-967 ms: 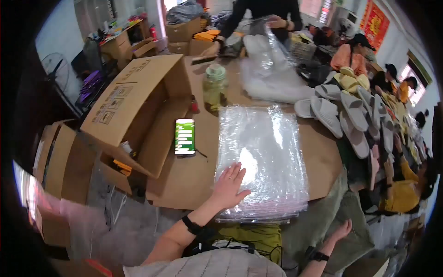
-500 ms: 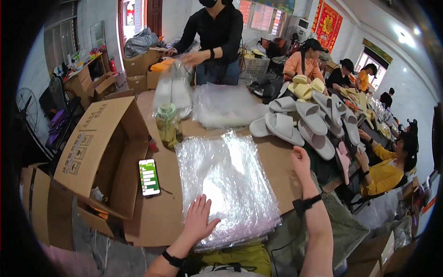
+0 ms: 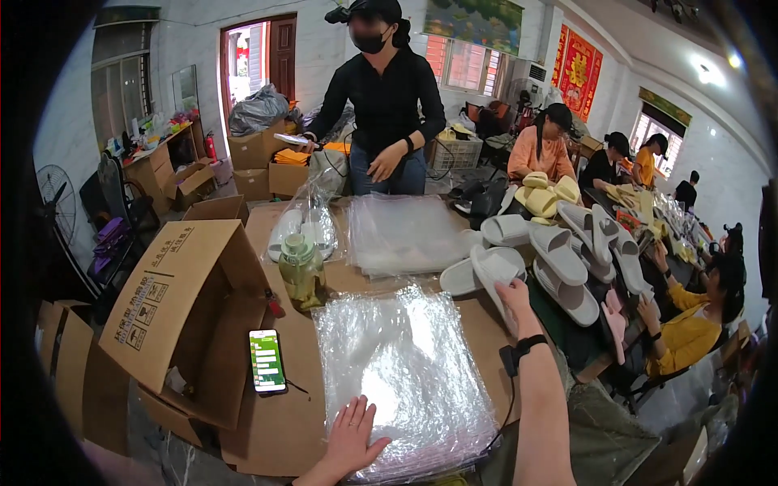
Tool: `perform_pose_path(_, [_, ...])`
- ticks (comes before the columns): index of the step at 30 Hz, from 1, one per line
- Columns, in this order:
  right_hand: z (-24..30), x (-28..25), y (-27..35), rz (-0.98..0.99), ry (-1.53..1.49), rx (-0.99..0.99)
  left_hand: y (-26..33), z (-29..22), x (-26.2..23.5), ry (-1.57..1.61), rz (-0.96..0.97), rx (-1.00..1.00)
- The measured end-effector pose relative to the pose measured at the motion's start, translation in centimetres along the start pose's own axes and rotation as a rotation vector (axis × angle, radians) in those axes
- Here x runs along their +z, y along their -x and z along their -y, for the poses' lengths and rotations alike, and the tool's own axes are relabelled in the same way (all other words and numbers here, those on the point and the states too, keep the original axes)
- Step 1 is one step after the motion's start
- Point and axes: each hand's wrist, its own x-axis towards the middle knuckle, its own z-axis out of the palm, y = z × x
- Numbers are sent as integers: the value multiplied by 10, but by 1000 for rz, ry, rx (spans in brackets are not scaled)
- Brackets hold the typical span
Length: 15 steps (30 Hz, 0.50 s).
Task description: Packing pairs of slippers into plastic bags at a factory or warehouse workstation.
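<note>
The right hand's [image 3: 516, 300] fingers grasped the edge of a grey slipper [image 3: 495, 264] beyond the far right corner of the bag stack [image 3: 405, 348]; the left hand's [image 3: 352, 441] lay released, slightly spread, on that stack. A phone [image 3: 267, 362] lay left of the stack, a jar [image 3: 302, 274] near its far left corner.

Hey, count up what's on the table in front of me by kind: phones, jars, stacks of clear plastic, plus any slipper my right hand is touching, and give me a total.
Phone: 1
Jar: 1
Clear plastic: 2, the near stack under your left hand and the far stack
Grey slipper at your right hand: 1
Total: 5
</note>
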Motion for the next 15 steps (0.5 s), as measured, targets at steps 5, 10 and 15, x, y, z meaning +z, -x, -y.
perform_pose_path(5, [82,54,93,185,-505,-222,8,4,1,2,-18,-37])
perform_pose_path(10, [143,54,180,106,-607,-345,6,6,2,-76,1,-23])
perform_pose_path(15, [163,65,267,183,-461,-447,8,9,4,-51,-42,-4])
